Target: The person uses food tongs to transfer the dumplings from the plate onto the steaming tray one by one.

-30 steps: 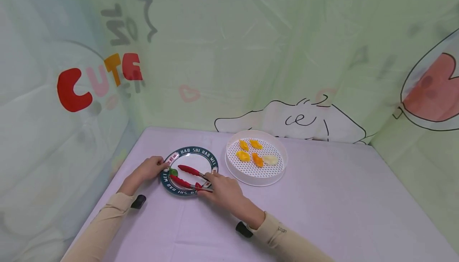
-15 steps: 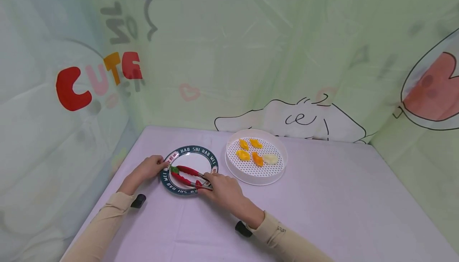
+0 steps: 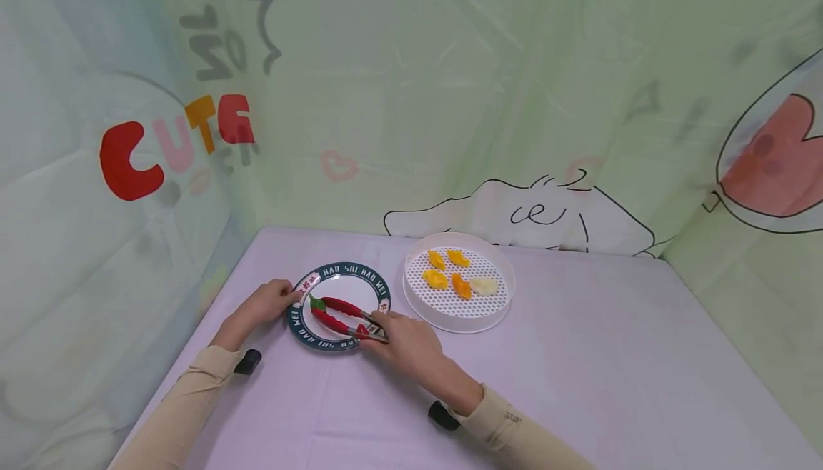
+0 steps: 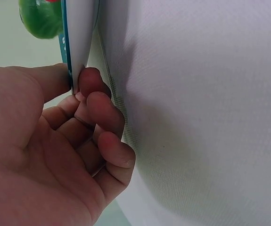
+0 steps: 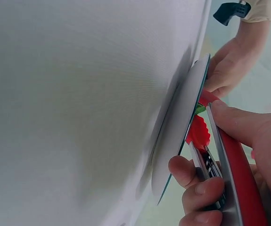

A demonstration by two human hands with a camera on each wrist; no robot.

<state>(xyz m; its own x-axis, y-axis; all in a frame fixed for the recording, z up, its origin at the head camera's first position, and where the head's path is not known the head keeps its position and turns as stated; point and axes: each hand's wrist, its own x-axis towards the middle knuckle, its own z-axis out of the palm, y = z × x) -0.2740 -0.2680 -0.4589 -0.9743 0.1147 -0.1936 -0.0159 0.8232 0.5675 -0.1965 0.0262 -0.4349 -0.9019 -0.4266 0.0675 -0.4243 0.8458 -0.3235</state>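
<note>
My left hand (image 3: 268,301) pinches the left rim of a round plate (image 3: 347,268) with a dark green lettered border. In the left wrist view, the thumb lies on one face of the rim and curled fingers on the other. My right hand (image 3: 408,341) grips red-tipped metal tongs (image 3: 334,322) over the plate's near right side. Between the tong tips sits a small green dumpling (image 3: 318,303), low over the plate's white middle. The right wrist view shows the thumb on one tong arm (image 5: 241,174) and fingers curled round the other.
Right of the plate stands a round white steamer tray (image 3: 459,323) with a perforated base. On it lie several dumplings, including yellow ones (image 3: 435,279), an orange one (image 3: 461,286) and a white one (image 3: 484,286). Fabric walls (image 3: 398,98) enclose the pale purple table (image 3: 579,356).
The tong tips have come together on the green dumpling, which lay near the plate's left side. Tongs, dumpling and right hand have shifted slightly right. The left hand stays at the rim.
</note>
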